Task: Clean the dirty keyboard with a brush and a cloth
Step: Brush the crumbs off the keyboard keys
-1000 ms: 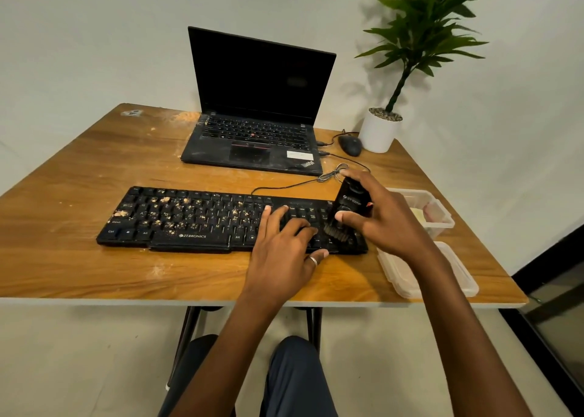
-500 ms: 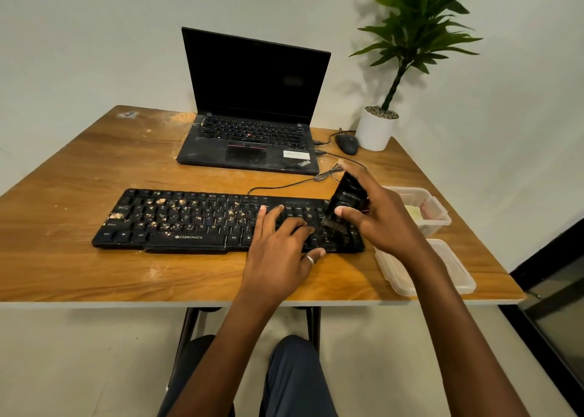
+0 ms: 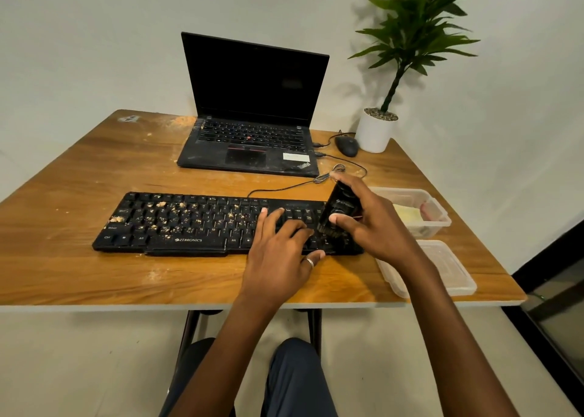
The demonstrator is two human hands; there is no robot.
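Note:
A black keyboard (image 3: 189,224) lies across the wooden table (image 3: 79,268), its left and middle keys strewn with tan crumbs. My right hand (image 3: 376,227) grips a black brush (image 3: 339,209) held upright, bristles down on the keyboard's right end. My left hand (image 3: 281,252) rests on the keys just left of the brush, with its fingers spread flat. A pale yellow cloth (image 3: 406,213) lies in an open plastic box (image 3: 439,224) to the right.
An open black laptop (image 3: 252,138) stands behind the keyboard, with a mouse (image 3: 346,145) and a potted plant (image 3: 377,129) at the back right. The keyboard cable (image 3: 284,187) runs across the table. A plastic lid (image 3: 448,268) lies near the right front corner.
The brush has shifted slightly on the right end of the keyboard, leaning a little differently. My left hand stays pressed on the keys.

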